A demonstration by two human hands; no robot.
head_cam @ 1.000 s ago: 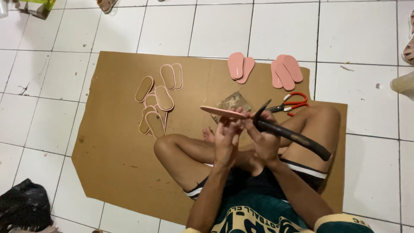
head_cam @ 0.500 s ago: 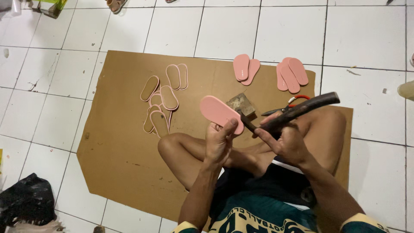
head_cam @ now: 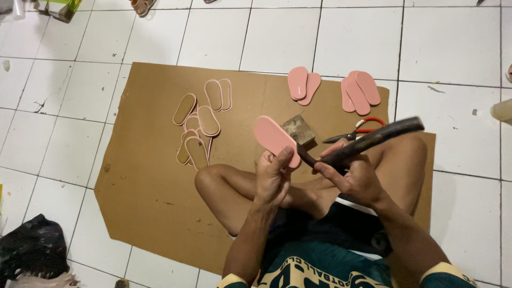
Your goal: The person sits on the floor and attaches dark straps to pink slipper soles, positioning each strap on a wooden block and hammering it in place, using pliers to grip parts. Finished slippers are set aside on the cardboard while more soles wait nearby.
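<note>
A black bag [head_cam: 32,250] lay on the floor [head_cam: 426,37] at the near left. A green and yellow box [head_cam: 61,8] sat at the far left corner; its print was too small to tell. A big brown cardboard [head_cam: 144,186] lay flat on the white tiles, and a person sat on it with legs crossed.

Left of the middle was a pile of tan soles [head_cam: 196,122] with pink edges. The left hand [head_cam: 273,176] was clenched around the near end of a pink sole [head_cam: 276,140], which it held tilted up above the knees. Just right of it, the metal head of a hammer [head_cam: 368,141] was touching or very close to the sole's edge. I could not tell which. The right hand [head_cam: 354,176] was wrapped tight on the dark handle.

The thumb sat near the hammer head, so a hit that slid off the sole could hurt it. The sole was held only at one end, so a hard hit could knock it loose.

Red scissors [head_cam: 357,130] lay behind the hammer. Farther off, two pairs of pink soles [head_cam: 333,88] rested at the far edge of the cardboard.
</note>
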